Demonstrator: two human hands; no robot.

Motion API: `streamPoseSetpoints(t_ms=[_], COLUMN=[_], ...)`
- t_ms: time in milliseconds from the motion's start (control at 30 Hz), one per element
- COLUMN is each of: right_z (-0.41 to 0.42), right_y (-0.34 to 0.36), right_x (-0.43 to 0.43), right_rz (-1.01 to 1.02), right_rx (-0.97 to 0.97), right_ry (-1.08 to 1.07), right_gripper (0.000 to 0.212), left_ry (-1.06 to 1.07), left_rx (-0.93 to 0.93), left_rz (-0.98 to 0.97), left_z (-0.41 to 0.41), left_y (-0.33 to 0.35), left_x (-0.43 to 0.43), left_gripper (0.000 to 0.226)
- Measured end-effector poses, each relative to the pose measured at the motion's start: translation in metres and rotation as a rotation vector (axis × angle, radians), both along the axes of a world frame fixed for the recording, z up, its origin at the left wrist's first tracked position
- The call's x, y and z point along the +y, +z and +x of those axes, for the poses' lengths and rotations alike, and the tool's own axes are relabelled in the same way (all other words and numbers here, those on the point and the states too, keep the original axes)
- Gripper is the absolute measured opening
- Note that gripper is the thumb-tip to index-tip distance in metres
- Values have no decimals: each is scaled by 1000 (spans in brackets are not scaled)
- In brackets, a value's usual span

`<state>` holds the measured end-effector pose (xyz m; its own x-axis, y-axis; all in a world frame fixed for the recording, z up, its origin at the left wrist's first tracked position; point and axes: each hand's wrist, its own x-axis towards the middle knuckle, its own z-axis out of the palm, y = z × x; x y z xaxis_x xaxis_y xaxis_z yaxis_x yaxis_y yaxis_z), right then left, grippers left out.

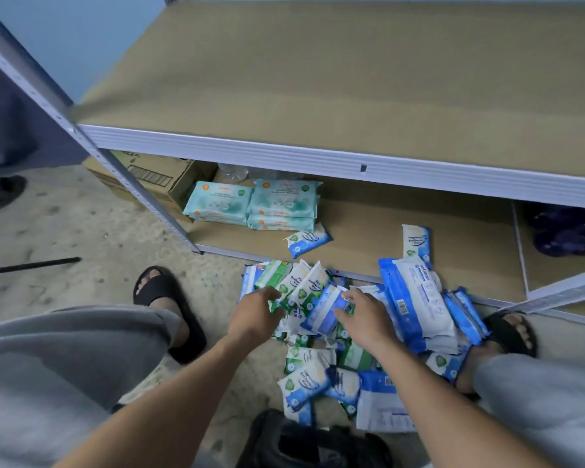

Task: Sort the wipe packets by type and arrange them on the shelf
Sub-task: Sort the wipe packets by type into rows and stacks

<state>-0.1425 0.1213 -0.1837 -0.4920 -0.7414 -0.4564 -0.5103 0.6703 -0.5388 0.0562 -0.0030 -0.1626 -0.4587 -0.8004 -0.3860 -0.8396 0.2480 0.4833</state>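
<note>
Wipe packet pile [304,376] on floor against lower shelf [385,231] edge. My right hand [363,315] pinches blue packet [323,310]. My left hand [255,310] curled into green packets [296,285], grip hidden. Packets probably light, soft, slick; best taken by crimped end seams.

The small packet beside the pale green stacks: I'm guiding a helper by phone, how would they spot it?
Find the bottom shelf of the metal rack, left end. Two stacks of pale green packs sit there; right in front lies one packet, smaller than them and blue and white.
</note>
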Motion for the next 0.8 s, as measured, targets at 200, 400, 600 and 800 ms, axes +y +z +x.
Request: streamPoseSetpoints(t_ms=[200, 400, 600, 800], right_z=[-6, -20, -26, -33], right_y=[-20, -42, -58, -61], right_x=[-48, -89, -108, -112], right_rz=[5, 21, 80, 138], right_rx=[27, 37, -86, -28], right_ry=[98, 165, 182, 259], right_gripper=[49, 55, 70, 63], left_ry=[102, 154, 186, 191], left_rx=[29, 66, 97, 112], left_rz=[-6, 68, 117, 255], left_z=[-10, -23, -25, -30], left_y=[-28, -57, -69, -71], left_x=[-30, -44, -44, -49], left_gripper=[37, 37, 22, 26])
